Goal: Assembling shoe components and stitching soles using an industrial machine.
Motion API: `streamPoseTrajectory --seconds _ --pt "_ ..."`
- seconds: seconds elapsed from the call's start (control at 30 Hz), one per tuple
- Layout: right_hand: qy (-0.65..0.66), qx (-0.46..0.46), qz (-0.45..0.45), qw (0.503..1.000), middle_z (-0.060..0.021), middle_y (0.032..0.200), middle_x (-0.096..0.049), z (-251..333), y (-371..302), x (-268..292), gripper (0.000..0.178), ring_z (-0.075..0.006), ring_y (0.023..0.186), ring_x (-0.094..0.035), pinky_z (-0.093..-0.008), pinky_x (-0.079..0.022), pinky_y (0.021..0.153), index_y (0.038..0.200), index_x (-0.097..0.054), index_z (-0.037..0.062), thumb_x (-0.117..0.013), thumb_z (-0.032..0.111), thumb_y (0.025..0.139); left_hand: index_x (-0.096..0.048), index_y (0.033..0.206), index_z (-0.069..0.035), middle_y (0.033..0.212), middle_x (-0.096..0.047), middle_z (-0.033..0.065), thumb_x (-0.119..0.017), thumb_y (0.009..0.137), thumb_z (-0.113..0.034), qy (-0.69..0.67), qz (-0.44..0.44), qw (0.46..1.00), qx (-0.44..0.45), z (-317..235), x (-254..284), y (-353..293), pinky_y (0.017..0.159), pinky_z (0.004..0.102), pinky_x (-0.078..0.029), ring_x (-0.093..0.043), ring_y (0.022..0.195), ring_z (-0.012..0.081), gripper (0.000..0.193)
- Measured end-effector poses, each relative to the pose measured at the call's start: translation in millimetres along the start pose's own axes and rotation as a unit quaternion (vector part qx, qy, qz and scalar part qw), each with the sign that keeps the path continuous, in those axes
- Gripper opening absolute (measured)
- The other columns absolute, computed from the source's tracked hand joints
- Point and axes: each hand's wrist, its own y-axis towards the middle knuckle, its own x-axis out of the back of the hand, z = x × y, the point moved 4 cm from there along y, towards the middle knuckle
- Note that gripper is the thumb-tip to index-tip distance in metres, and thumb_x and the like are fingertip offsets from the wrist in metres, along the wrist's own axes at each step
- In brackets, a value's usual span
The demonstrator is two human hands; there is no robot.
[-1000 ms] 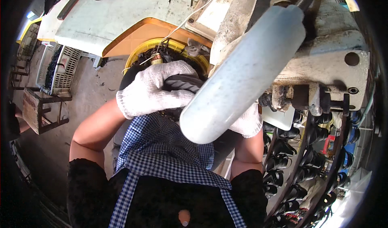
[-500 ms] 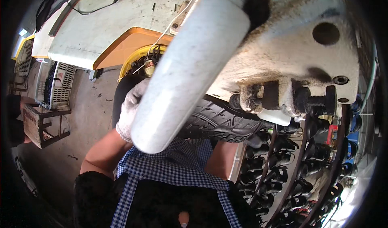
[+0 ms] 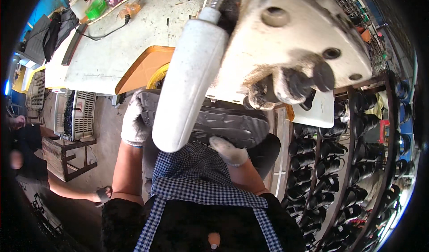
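Observation:
A black shoe [image 3: 228,121], its treaded sole facing me, lies across my lap below the machine head. My left hand [image 3: 133,123], in a white knit glove, closes around its left end. My right hand [image 3: 229,152], gloved too, grips the near edge of the sole right of the middle. The shoe's upper is hidden. A pale grey cylinder [image 3: 190,82] on a ribbed flexible neck hangs in front and covers part of the sole. Just beyond the shoe stands the worn cream machine head [image 3: 299,46], with black screw knobs at its front.
Racks of black sandals [image 3: 328,167] stand on the right. A pale worktable [image 3: 147,20] holds a cable and small bottles. Behind the cylinder is a yellow basket [image 3: 156,75]. At left are a white crate [image 3: 85,118], a wooden stool [image 3: 67,158] and another person's leg [image 3: 73,191].
My view has shifted, so the machine and cylinder appear farther left. The shoe's sole has turned more toward me. My right hand, hidden before, now shows at its near edge.

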Motion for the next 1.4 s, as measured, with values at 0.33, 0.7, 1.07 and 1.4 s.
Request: streamPoseTrajectory --seconds 0.33,0.7,1.07,1.4 --pt "-0.215 0.115 0.109 0.964 -0.0105 0.117 -0.063 6.4 38.7 -20.7 0.052 -0.02 0.109 -0.061 -0.0329 -0.049 0.093 0.118 -0.059 0.0004 -0.081 0.018 0.075 -0.056 0.121 0.0 0.12 -0.06 0.012 -0.061 0.09 -0.03 0.155 -0.017 0.979 -0.136 -27.1 23.2 2.3 0.1 0.0371 -0.042 -0.057 0.109 0.0236 0.044" --pt "-0.577 0.081 0.288 0.76 -0.0155 0.105 -0.066 96.8 72.0 4.0 0.065 -0.0291 0.093 -0.066 -0.0388 -0.053 0.083 0.115 -0.061 0.008 -0.081 0.045 0.066 -0.04 0.136 0.001 0.118 -0.061 0.0094 -0.079 0.074 -0.008 0.269 0.225 0.937 -0.003 14.9 -118.4 -11.3 0.095 0.0316 -0.047 -0.06 0.107 0.0175 0.074" --pt "-0.021 -0.076 -0.155 0.985 -0.0118 0.125 -0.056 -80.6 -73.7 138.1 0.055 -0.0219 0.113 -0.056 -0.036 -0.047 0.097 0.135 -0.041 0.0002 -0.062 0.02 0.089 -0.042 0.133 0.003 0.116 -0.062 0.0112 -0.079 0.073 -0.008 0.208 0.063 0.975 0.048 35.0 -124.4 -34.2 0.092 0.0316 -0.05 -0.061 0.105 0.0189 0.071" --pt "0.017 -0.16 -0.041 0.986 -0.0125 0.118 -0.06 -169.7 -67.3 87.6 0.04 -0.0228 0.106 -0.06 -0.0348 -0.05 0.09 0.134 -0.043 0.0027 -0.051 0.009 0.095 -0.052 0.125 0.006 0.114 -0.064 0.013 -0.088 0.066 -0.026 0.356 0.126 0.923 -0.075 10.2 -138.2 -19.1 0.09 0.0303 -0.051 -0.062 0.105 0.0171 0.076"
